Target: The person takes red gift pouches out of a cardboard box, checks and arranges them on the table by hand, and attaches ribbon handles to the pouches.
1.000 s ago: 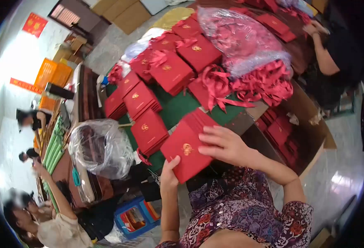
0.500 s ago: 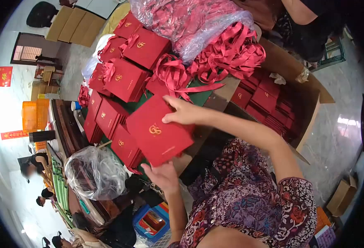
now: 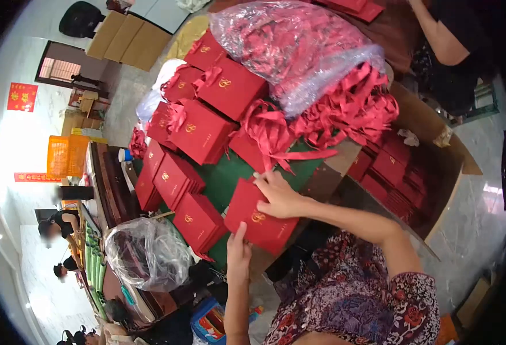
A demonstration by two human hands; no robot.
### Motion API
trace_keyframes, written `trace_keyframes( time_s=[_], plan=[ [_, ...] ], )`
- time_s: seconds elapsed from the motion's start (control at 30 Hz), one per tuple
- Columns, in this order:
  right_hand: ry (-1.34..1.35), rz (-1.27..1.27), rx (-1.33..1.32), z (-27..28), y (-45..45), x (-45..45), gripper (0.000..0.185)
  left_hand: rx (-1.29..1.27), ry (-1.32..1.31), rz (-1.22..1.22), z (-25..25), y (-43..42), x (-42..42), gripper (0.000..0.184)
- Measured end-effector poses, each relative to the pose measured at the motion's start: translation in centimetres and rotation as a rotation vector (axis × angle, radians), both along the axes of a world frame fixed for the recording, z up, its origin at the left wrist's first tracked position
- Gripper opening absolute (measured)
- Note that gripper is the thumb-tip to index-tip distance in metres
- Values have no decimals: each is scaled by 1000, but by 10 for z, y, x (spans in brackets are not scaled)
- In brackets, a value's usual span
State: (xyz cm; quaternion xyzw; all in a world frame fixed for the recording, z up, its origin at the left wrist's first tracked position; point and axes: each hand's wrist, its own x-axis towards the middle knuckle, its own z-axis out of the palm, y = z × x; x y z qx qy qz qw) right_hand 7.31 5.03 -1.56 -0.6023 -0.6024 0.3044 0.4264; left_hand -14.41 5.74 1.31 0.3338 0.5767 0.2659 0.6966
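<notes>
A flat red gift bag [image 3: 276,230] with a gold monogram lies just above the green tabletop's near edge. My right hand [image 3: 279,195] grips its upper edge, thumb across the front face and fingers over the far side. At the lower left edge, my left hand [image 3: 238,247] pinches the same bag, one finger along its front. Close by on the left is a stack of red gift bags [image 3: 198,221]. Loose red ribbons [image 3: 270,129] lie on another bag beyond my right hand.
More stacked bags [image 3: 198,129] stand behind on the green table [image 3: 221,172]. A plastic sack of ribbons [image 3: 299,46] lies at the back. On the right, an open carton [image 3: 460,146] holds many red bags. A clear plastic bag [image 3: 146,253] sits left. Other people are nearby.
Both hands have brought the gift bag lower and nearer to the table edge. My left hand has gone from open under its corner to pinching its edge. The view has shifted.
</notes>
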Motion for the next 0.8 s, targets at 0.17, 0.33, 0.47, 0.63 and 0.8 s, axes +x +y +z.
trace_keyframes(
  time_s=[0.17,0.33,0.47,0.63,0.8],
  plan=[
    [200,-69,99,6,-21,-1,50,7,-251,116,5,-7,16,51],
    [185,-53,111,52,-53,-1,47,203,-199,181,-5,-39,11,60],
    [0,-35,170,79,-80,-28,52,283,-461,249,-24,-56,-15,70],
    [-111,-77,169,93,-83,-56,53,237,-643,330,-50,-74,-31,76],
    [-209,14,243,99,-72,-62,41,359,-809,401,-31,-76,7,67]
  ],
)
